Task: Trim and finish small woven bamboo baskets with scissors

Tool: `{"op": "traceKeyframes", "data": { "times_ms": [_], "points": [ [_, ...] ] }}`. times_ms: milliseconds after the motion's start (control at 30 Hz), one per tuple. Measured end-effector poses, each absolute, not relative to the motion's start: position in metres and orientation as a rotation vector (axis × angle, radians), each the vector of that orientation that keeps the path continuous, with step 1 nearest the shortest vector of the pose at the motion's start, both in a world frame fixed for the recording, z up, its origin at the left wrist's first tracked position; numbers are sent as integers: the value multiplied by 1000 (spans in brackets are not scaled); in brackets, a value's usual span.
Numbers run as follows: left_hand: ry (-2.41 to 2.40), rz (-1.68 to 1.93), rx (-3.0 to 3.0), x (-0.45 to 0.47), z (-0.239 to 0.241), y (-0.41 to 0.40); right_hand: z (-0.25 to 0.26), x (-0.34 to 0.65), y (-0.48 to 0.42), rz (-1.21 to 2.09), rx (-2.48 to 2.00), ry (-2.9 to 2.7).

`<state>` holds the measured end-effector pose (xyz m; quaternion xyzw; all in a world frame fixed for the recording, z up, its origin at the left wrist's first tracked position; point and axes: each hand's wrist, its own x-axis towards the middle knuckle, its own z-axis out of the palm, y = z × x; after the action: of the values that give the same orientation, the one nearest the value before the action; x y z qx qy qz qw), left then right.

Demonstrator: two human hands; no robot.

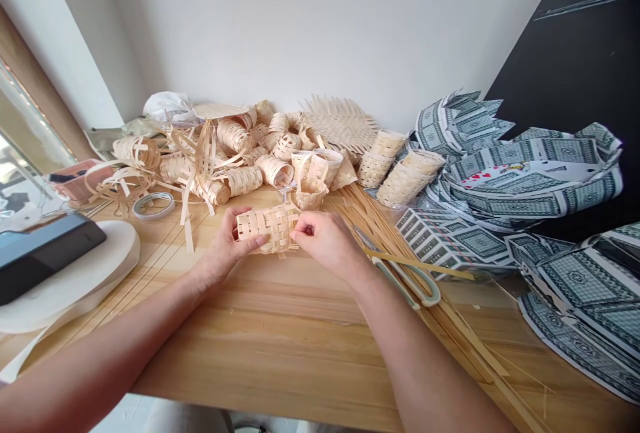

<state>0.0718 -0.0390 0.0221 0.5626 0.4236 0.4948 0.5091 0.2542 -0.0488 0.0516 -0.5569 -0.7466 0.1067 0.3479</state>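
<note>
the held basket point(269, 228) is left of the scissors point(433, 298).

Red hearts point(487, 175) on playing cards point(547, 170)

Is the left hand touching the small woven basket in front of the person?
Touching. The head view shows the left hand around one end of the woven basket, its thumb resting on the strips.
</note>
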Motion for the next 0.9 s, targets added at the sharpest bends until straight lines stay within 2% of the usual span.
{"op": "traceKeyframes", "data": {
  "times_ms": [200,400,467,633,900],
  "points": [
    [1014,1213,1367,70,18,-33,50,253,-48,259,-1407,-1924],
    [880,1287,1388,65,15,-23,51,250,-54,-363,-1360,-2123],
    [879,1317,1408,60,14,-18,54,251,-54,-452,-1387,-2178],
    [896,1467,1328,49,19,-6,63,253,-53,-335,-1585,-2120],
    [633,1314,1019,47,32,-12,59,272,-81,-251,-1633,-2357]
  ]
}}
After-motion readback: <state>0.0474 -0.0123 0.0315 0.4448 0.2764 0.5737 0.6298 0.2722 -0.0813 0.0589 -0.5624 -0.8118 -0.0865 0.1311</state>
